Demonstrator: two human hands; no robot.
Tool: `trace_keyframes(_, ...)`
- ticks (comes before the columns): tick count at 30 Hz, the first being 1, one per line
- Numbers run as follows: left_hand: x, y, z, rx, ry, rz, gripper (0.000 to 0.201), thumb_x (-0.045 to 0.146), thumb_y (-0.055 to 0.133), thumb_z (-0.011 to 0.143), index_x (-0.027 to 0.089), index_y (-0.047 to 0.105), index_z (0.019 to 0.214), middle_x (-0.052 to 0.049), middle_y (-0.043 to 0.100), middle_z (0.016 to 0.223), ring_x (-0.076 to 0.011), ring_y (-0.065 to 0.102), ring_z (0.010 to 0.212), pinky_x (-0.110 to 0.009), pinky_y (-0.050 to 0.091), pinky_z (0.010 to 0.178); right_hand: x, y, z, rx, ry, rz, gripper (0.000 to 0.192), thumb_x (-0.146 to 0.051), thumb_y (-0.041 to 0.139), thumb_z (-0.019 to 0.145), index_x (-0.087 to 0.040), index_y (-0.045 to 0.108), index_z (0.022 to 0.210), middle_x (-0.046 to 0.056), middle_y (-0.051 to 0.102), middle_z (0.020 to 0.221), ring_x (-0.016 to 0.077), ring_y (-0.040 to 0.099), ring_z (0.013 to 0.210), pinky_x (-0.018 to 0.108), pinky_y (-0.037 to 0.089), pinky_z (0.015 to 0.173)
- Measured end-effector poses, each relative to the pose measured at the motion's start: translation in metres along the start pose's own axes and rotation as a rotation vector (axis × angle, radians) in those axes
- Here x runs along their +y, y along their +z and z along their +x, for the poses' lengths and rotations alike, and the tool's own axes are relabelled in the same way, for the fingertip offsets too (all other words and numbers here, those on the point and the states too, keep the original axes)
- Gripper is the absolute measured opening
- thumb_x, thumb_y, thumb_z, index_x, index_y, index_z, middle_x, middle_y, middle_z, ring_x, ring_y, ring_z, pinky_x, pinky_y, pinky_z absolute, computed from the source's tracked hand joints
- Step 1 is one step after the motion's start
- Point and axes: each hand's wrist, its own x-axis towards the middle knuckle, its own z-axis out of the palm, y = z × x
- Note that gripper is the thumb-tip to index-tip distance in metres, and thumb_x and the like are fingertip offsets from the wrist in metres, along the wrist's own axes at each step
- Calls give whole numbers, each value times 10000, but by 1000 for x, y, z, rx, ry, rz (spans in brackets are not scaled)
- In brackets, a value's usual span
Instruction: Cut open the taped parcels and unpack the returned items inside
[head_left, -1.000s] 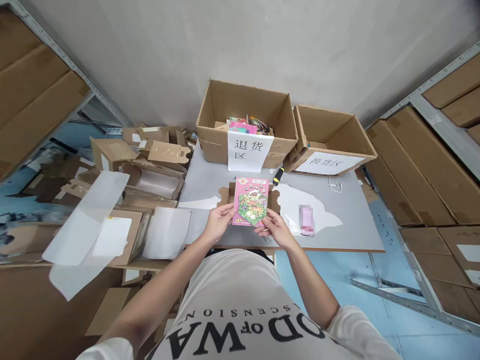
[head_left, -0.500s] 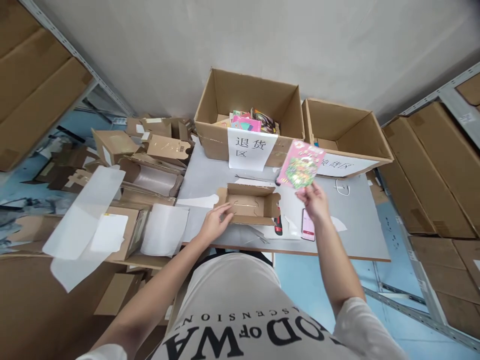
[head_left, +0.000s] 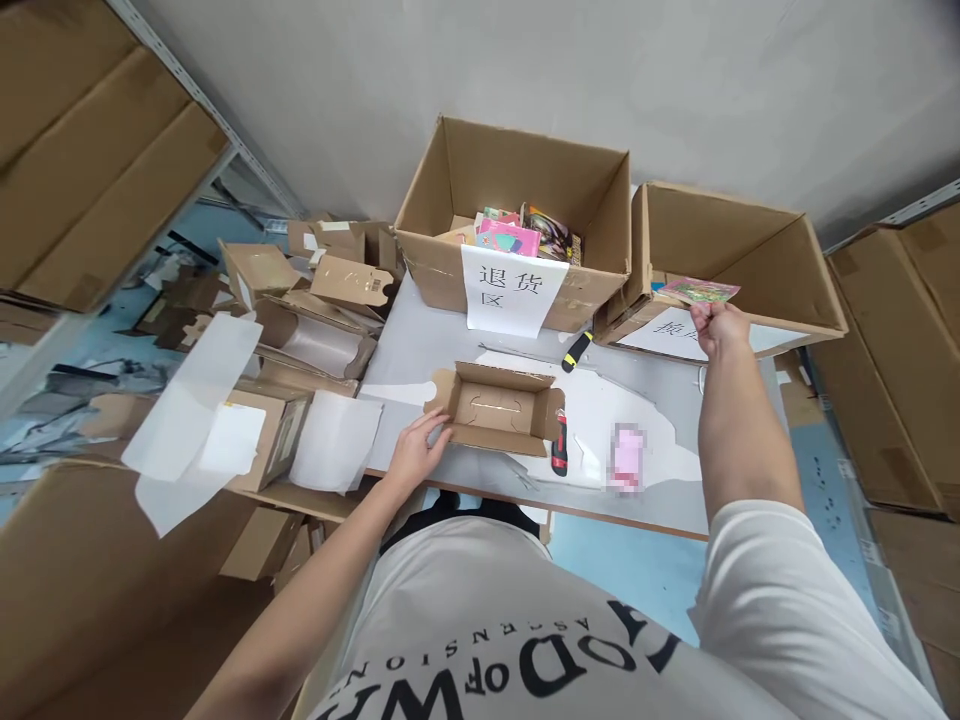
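Carried forward and to the right since half a second ago, the pink illustrated booklet (head_left: 699, 290) now sits just beyond the right hand (head_left: 721, 325), at the front wall of the right-hand cardboard box (head_left: 757, 245). To do this well, I'd judge, keep the grip on the near edge alone, hold the cover nearly level, and bring the wrist high enough that neither knuckles nor pages scrape the rim; whether the booklet touches cardboard there cannot be told. Those right fingers are nearly closed, pinching the booklet's near edge, with the box's paper sign (head_left: 671, 330) partly hidden behind them. Far to their left, the left hand (head_left: 418, 452) has its fingers loosely parted, the tips at the near-left corner of the small open carton (head_left: 499, 440), apparently just steadying it. Right of these left fingers, past the carton, lies a red-and-black box cutter (head_left: 559, 445) on the bench (head_left: 660, 508); farther right, between the two hands, is a blurred-out pink phone (head_left: 627, 458).
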Motion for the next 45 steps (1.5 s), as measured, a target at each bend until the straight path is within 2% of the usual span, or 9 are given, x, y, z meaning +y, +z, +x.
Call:
trace_keyframes(6,-12,-3,0,105,9,23,357,379,602,813,183,664,1106,-124,524,1374,-314,507,1247,-438,412,1038,9,-5,6,-11,-29,18,95,-115,471,908,-165,508,836,34,621,761,77,589,580,222,551,553)
trace_keyframes(10,-43,0,10,245,-80,-86,473,398,522,866,158,547,1273,-147,515,1377,-265,471,1288,-412,366,1081,35,-21,-22,-1,-168,-14,105,-142,476,878,-171,536,959,15,636,816,68,589,568,225,548,563)
trace_keyframes(13,-76,8,22,263,-324,-325,474,395,426,902,144,498,1297,-175,542,1338,-235,533,1231,-399,430,1017,91,-36,-81,-60,-273,-94,217,-248,520,839,-173,543,1041,23,651,878,62,586,575,251,555,619)
trace_keyframes(15,-92,14,27,208,-413,-402,498,351,543,822,126,513,1265,-196,562,1304,-252,535,1228,-422,421,1026,140,-44,-131,-219,-210,-224,284,-284,544,788,-155,570,1041,52,667,899,83,599,602,297,560,675)
trace_keyframes(19,-98,30,29,-25,-344,-476,500,302,692,639,137,612,1105,-150,671,1128,-262,566,1176,-424,397,1041,222,-51,-213,-543,12,-410,482,-198,596,648,-149,590,1127,124,665,1102,193,667,867,418,523,869)
trace_keyframes(22,-88,43,26,-132,-327,-460,380,310,717,567,143,653,903,-109,720,898,-267,642,995,-410,468,931,251,-44,-244,-685,106,-426,547,-122,570,593,-182,597,1136,89,670,1135,215,646,1014,427,466,975)
trace_keyframes(27,-76,57,22,-92,-360,-360,204,280,698,517,161,611,658,-58,680,656,-247,644,773,-365,503,784,257,-32,-261,-819,124,-441,557,-81,525,564,-158,613,1109,105,650,1193,233,604,1122,404,449,1005)
trace_keyframes(35,-66,61,14,-4,-369,-339,159,270,664,525,176,599,636,-47,676,676,-213,614,714,-320,486,717,251,-32,-270,-832,83,-527,495,-66,547,556,-169,652,1028,103,696,1098,266,608,1098,427,451,998)
trace_keyframes(45,-79,7,-12,210,-424,-342,105,180,617,529,159,582,625,-43,641,664,-240,607,779,-306,467,709,246,20,-299,-1108,-9,-460,349,-231,612,649,-164,662,988,84,719,1036,275,599,1087,413,440,990)
